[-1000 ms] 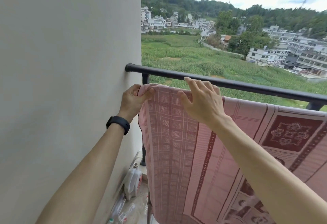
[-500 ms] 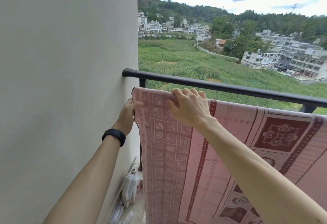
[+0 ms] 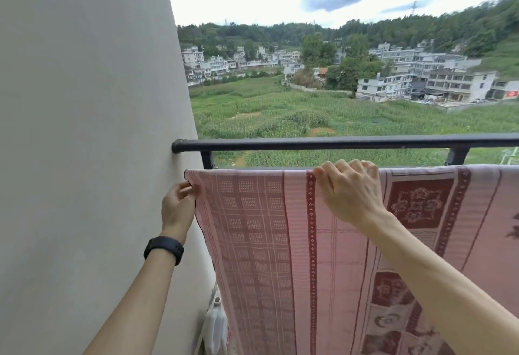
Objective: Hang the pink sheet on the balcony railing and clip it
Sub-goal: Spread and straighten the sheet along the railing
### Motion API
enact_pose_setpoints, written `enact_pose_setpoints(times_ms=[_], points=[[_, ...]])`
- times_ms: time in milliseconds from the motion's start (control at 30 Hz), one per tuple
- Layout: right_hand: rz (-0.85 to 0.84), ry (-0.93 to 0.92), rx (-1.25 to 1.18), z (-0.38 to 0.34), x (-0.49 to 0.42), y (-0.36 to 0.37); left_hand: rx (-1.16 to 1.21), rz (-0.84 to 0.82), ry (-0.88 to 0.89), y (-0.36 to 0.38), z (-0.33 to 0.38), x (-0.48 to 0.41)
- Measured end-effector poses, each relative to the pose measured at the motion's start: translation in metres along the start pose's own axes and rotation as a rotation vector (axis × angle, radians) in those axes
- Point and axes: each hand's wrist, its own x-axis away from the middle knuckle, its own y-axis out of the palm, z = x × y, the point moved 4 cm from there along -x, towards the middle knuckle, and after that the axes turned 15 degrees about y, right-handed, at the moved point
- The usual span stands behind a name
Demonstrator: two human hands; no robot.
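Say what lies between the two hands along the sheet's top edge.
In the head view, only pink sheet spans from left hand to right hand; nothing on it.

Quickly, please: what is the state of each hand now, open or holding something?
Left hand: pinches the left edge of the pink sheet.
Right hand: grips the top edge of the pink sheet.
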Motion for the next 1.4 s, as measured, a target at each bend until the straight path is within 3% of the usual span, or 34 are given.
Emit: enact_pose_setpoints(times_ms=[67, 100, 167, 233, 333, 500, 600, 700, 833, 1033, 1133, 1400], points=[[0.019, -0.026, -0.035, 0.009, -0.004, 0.000, -0.150, 0.188, 0.175, 0.001, 0.023, 0.005], [0.057, -0.016, -0.066, 0.013, -0.005, -0.003, -0.271, 0.237, 0.368, 0.007, 0.039, 0.012], [0.146, 0.056, -0.090, 0.021, -0.008, -0.009, -0.553, 0.090, 0.747, 0.037, 0.062, 0.023], [0.159, 0.153, -0.056, 0.041, -0.006, -0.006, -0.801, -0.160, 0.910, 0.068, 0.058, 0.032], [0.045, 0.235, 0.017, 0.085, 0.005, 0.011, -0.947, -0.345, 0.875, 0.081, 0.029, 0.033], [-0.068, 0.111, -0.010, 0.102, 0.006, 0.005, -1.068, -0.354, 0.822, 0.081, 0.028, 0.029], [-0.017, 0.081, -0.090, 0.113, 0.027, -0.011, -1.071, -0.273, 0.869, 0.091, 0.039, 0.053], [0.072, 0.107, -0.193, 0.149, 0.067, -0.024, -0.944, -0.327, 0.976, 0.129, 0.050, 0.104], [0.075, 0.233, -0.192, 0.238, 0.134, -0.031, -0.808, -0.570, 1.032, 0.225, 0.049, 0.209], [-0.039, 0.513, -0.063, 0.427, 0.236, -0.044, -0.708, -0.986, 0.881, 0.417, 0.028, 0.374], [-0.034, 0.638, 0.024, 0.520, 0.272, -0.069, -0.625, -1.169, 0.892, 0.510, 0.042, 0.455], [0.028, 0.901, 0.210, 0.702, 0.317, -0.156, -0.463, -1.401, 1.041, 0.692, 0.110, 0.615]])
